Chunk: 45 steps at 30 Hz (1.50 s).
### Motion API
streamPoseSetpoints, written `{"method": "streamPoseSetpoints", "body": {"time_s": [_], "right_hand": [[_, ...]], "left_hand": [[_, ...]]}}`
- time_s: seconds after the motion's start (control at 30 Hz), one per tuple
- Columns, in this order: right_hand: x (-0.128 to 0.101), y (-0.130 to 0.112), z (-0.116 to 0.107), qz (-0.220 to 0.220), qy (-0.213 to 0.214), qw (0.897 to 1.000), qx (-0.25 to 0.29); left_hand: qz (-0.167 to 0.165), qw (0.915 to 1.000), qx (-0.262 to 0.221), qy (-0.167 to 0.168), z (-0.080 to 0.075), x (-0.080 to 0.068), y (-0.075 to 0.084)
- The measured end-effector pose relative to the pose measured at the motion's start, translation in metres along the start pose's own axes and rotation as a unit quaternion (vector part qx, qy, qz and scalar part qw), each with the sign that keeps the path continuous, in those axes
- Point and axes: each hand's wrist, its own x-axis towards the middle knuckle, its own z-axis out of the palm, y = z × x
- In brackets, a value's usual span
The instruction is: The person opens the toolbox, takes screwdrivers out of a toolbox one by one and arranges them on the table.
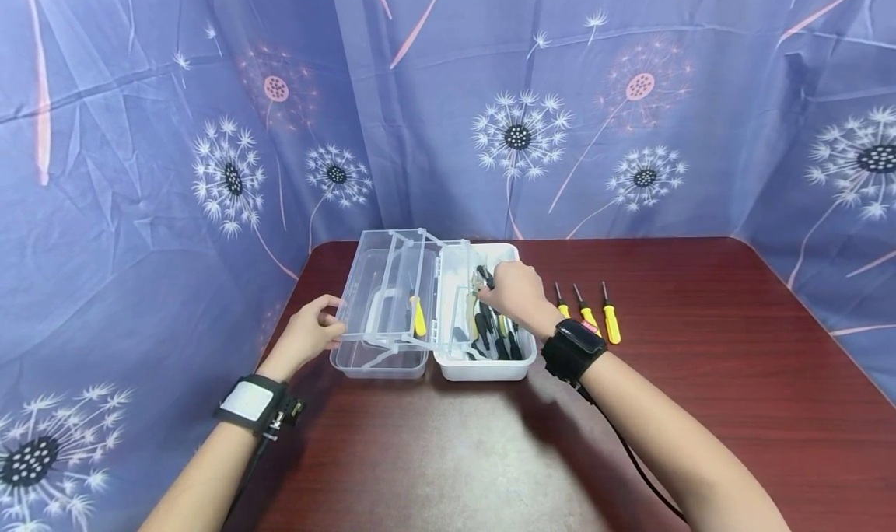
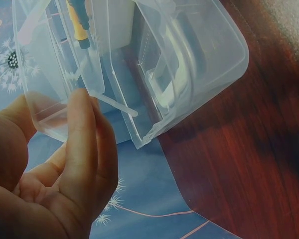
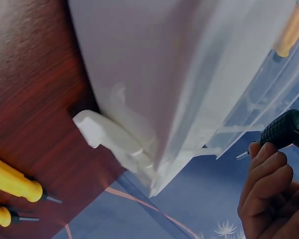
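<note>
We see a dark red desk (image 1: 700,376) with a white tool box (image 1: 483,369) near its far left corner. The clear lid (image 1: 381,299) is swung open to the left, so the tools inside can be reached. Our left hand (image 1: 308,334) curls its fingers round the lid's edge, likely to keep it steady. Our right hand (image 1: 511,291) is inside the box, fingers closed round a black-handled tool (image 3: 284,128). Three yellow screwdrivers (image 1: 588,314) lie in a row just right of the box.
</note>
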Motion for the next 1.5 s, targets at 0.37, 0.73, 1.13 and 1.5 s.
{"method": "streamPoseSetpoints", "body": {"time_s": [0.37, 0.73, 1.13, 1.5], "right_hand": [[-0.004, 0.021, -0.005, 0.028, -0.007, 0.999, 0.019], [-0.007, 0.039, -0.010, 0.042, 0.015, 0.999, 0.028], [-0.014, 0.062, -0.018, 0.066, 0.018, 0.997, 0.036], [-0.021, 0.077, -0.024, 0.074, 0.024, 0.997, 0.021]], "left_hand": [[0.001, 1.0000, 0.001, 0.000, 0.001, 0.000, -0.001], [-0.001, 1.0000, 0.000, -0.001, 0.000, 0.001, 0.000], [0.003, 1.0000, 0.006, 0.001, 0.000, 0.002, -0.002], [-0.004, 1.0000, 0.006, 0.000, 0.000, 0.001, -0.001]]}}
